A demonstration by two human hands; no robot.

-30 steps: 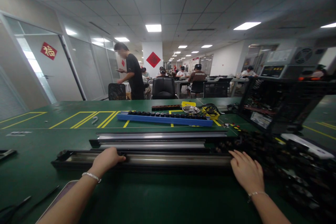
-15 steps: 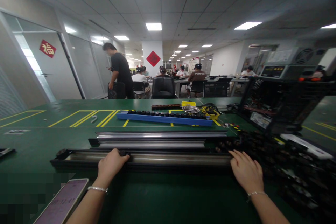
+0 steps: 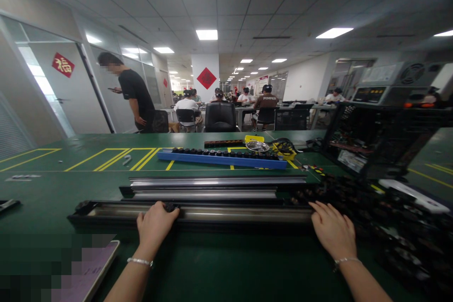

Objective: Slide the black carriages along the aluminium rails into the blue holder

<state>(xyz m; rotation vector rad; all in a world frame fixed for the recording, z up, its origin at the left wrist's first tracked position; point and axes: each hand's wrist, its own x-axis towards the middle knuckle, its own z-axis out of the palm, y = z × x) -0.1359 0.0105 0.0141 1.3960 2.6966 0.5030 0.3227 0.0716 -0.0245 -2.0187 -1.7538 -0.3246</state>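
Across the green table lies a long black rail [image 3: 244,213] with a shiny metallic channel. My left hand [image 3: 156,223] is closed over its middle-left part, thumb and fingers pinching a small black part [image 3: 171,207] in the channel; the part's kind cannot be made out. At the rail's right end, my right hand [image 3: 333,228] is closed over the end, its fingers bent over the far edge. Fingertips of that hand are partly hidden. A small black end piece [image 3: 84,206] sits at the rail's left end. Behind it lie two more metallic rails [image 3: 219,182].
A blue tray [image 3: 222,160] holds a row of black parts. Dark parts [image 3: 396,236] are heaped at right, before an open computer case [image 3: 357,141]. A phone [image 3: 94,273] lies at lower left. A metal dish [image 3: 257,146] stands farther back. A person [image 3: 134,92] stands beyond the table.
My left hand has slid slightly to the right along the rail with the small black part. My right hand has stayed in place. The standing person has moved left.
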